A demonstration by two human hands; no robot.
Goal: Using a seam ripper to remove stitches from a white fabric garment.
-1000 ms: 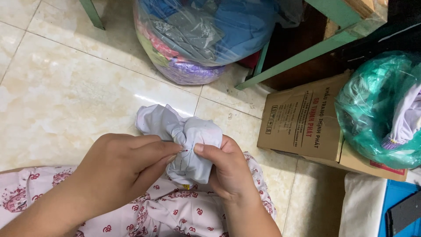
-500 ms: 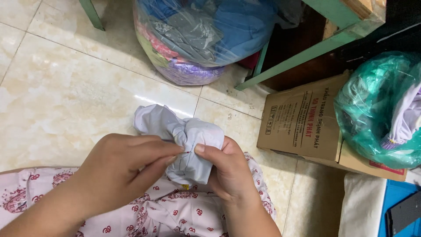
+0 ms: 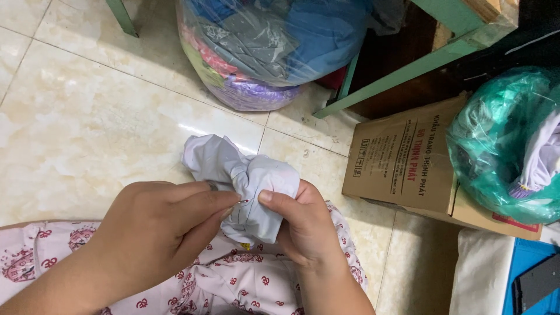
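A crumpled pale lavender-white cloth [image 3: 233, 169] is bunched up above my lap. My right hand [image 3: 303, 227] grips the bunch from the right, thumb pressed on its front. My left hand [image 3: 169, 221] pinches a thin needle [image 3: 241, 202] at the cloth's middle, fingertips almost touching the right thumb. Both hands hover over my lap, which is covered by pink fabric with a red pattern [image 3: 233, 286].
A clear plastic bag stuffed with coloured clothes [image 3: 262, 46] stands on the beige tiled floor [image 3: 76, 128] ahead. A brown cardboard box [image 3: 408, 163] lies at right under a green bag [image 3: 507, 140]. Green table legs [image 3: 408, 70] cross behind. A blue object [image 3: 534, 280] sits at bottom right.
Almost nothing differs; my left fingertips have shifted slightly at the cloth's middle while my right hand keeps its grip.
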